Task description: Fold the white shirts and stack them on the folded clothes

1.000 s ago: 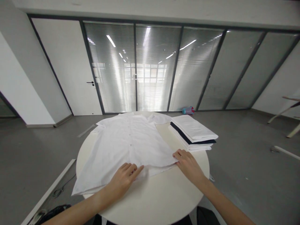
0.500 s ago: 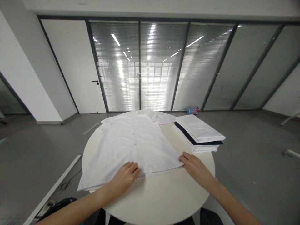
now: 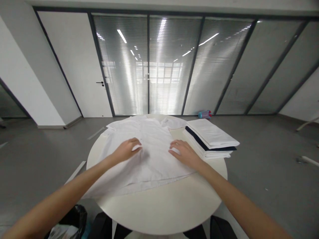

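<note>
**Hidden stuff:** my forearms and hands are covering the middle of the white button-up shirt, so the buttons there are out of sight, and the bottom-left corner is drooping past the edge of the table. The black things along the bottom of the head view are cut off, so I can't say what they are.

**Shirt vs hands:** the shirt is lying flat-ish on the round white table, collar end pointing away, and it's running under both palms and wrinkling up between them.

**Left hand:** the left hand is sitting on the shirt's left half and bunching up a little fold of cloth. Can't really tell if it's actually gripping.

**Right hand:** the right hand is resting open on the shirt's right side, fingers spread, not clamping anything. The hands are well apart.

**Counts:** two hands, one shirt spread out, one stack of folded clothes just right of the shirt, showing white layers and one dark navy layer.

**Floor:** one small blue-and-pink bottle is lying near the glass partition, and a black bag is sitting below the table on the left.
</note>
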`<state>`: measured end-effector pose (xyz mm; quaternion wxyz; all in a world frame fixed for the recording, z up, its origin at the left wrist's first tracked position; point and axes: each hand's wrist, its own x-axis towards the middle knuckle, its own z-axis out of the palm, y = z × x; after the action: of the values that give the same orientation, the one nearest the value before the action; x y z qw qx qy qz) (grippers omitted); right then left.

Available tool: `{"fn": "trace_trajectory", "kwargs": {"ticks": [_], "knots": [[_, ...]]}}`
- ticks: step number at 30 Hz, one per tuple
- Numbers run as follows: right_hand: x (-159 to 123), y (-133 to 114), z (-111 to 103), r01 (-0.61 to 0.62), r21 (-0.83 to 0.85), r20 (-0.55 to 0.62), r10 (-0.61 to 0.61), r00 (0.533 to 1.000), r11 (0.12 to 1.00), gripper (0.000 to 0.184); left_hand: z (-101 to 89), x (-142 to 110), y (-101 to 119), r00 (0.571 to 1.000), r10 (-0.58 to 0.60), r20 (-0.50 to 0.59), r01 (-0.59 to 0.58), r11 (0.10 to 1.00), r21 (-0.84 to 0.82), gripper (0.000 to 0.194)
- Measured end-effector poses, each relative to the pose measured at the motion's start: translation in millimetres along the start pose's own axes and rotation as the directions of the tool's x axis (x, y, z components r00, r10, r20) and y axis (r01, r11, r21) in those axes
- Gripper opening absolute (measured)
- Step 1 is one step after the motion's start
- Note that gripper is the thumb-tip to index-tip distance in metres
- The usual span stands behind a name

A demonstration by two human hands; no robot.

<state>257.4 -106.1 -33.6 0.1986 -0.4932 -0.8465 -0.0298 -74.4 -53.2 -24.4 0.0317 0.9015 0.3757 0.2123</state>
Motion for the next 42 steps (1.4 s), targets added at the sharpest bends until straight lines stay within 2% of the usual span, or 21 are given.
{"fn": "trace_trajectory", "kwargs": {"ticks": [2, 4, 7, 10, 14, 16, 18, 20, 23, 26, 28, 30, 31, 34, 36, 38, 42], "knots": [[46.2, 5.0, 14.4, -0.031, -0.02, -0.006, 0.031, 0.999, 0.999, 0.035, 5.7, 29.3, -42.7, 0.995, -0.097, -0.027, 0.099, 0.988, 0.116, 0.033], [88.7, 12.6, 31.5, -0.069, -0.047, 0.042, 0.071, 0.997, 0.997, 0.043, 16.0, 50.0, -82.5, 0.973, -0.228, -0.036, 0.23, 0.951, 0.206, 0.037], [131.8, 29.9, 59.1, -0.122, -0.112, 0.111, 0.135, 0.985, 0.986, 0.055, 34.0, 59.8, -128.0, 0.936, -0.342, -0.085, 0.352, 0.896, 0.271, 0.046], [144.9, 51.0, 85.4, -0.178, -0.149, 0.164, 0.202, 0.966, 0.973, 0.062, 47.3, 53.4, -158.1, 0.903, -0.411, -0.126, 0.429, 0.849, 0.307, 0.052], [137.1, 71.0, 110.8, -0.192, -0.135, 0.21, 0.218, 0.953, 0.972, 0.057, 47.3, 55.8, -182.3, 0.895, -0.447, 0.006, 0.422, 0.85, 0.315, 0.045], [136.1, 77.2, 115.4, -0.194, -0.079, 0.147, 0.204, 0.968, 0.978, 0.052, 45.5, 71.0, -187.6, 0.883, -0.469, 0.003, 0.437, 0.826, 0.356, 0.048], [143.0, 85.5, 112.9, -0.27, 0.005, 0.028, 0.27, 0.962, 0.963, 0.047, 48.9, 92.9, -188.0, 0.876, -0.481, -0.03, 0.456, 0.806, 0.377, 0.05], [157.6, 99.5, 103.9, -0.427, 0.072, -0.075, 0.432, 0.899, 0.901, 0.044, 59.3, 115.2, -184.9, 0.878, -0.475, -0.059, 0.464, 0.813, 0.353, 0.049], [185.0, 130.4, 85.7, -0.651, 0.071, -0.091, 0.655, 0.75, 0.756, 0.044, 81.5, 135.9, -180.4, 0.883, -0.462, -0.08, 0.463, 0.834, 0.3, 0.047], [204.7, 161.9, 73.7, -0.749, 0.013, -0.041, 0.748, 0.662, 0.663, 0.047, 97.9, 136.7, -183.6, 0.88, -0.47, -0.071, 0.474, 0.854, 0.215, 0.047], [210.3, 178.2, 72.1, -0.786, -0.023, -0.026, 0.786, 0.618, 0.617, 0.047, 101.5, 130.6, -189.4, 0.867, -0.492, -0.074, 0.497, 0.851, 0.167, 0.047], [212.2, 191.0, 73.8, -0.834, -0.057, -0.034, 0.834, 0.551, 0.549, 0.051, 100.8, 124.0, -194.6, 0.856, -0.512, -0.074, 0.517, 0.843, 0.148, 0.048], [212.6, 196.5, 75.2, -0.862, -0.07, -0.047, 0.862, 0.505, 0.501, 0.054, 99.7, 121.5, -196.2, 0.853, -0.518, -0.068, 0.522, 0.84, 0.148, 0.049], [213.5, 210.9, 80.1, -0.945, -0.078, -0.075, 0.943, 0.323, 0.318, 0.061, 97.5, 118.1, -196.9, 0.849, -0.525, -0.061, 0.527, 0.833, 0.166, 0.049], [213.4, 217.8, 82.9, -0.972, -0.066, -0.071, 0.97, 0.231, 0.227, 0.057, 97.7, 118.3, -195.4, 0.854, -0.515, -0.075, 0.519, 0.836, 0.178, 0.048], [211.9, 221.6, 84.6, -0.979, -0.048, -0.073, 0.977, 0.202, 0.199, 0.047, 98.5, 118.7, -193.8, 0.86, -0.504, -0.083, 0.511, 0.84, 0.182, 0.047], [211.5, 220.1, 80.8, -0.975, -0.001, -0.135, 0.966, 0.222, 0.224, 0.046, 100.1, 117.5, -191.5, 0.866, -0.493, -0.08, 0.499, 0.849, 0.173, 0.046]]}}
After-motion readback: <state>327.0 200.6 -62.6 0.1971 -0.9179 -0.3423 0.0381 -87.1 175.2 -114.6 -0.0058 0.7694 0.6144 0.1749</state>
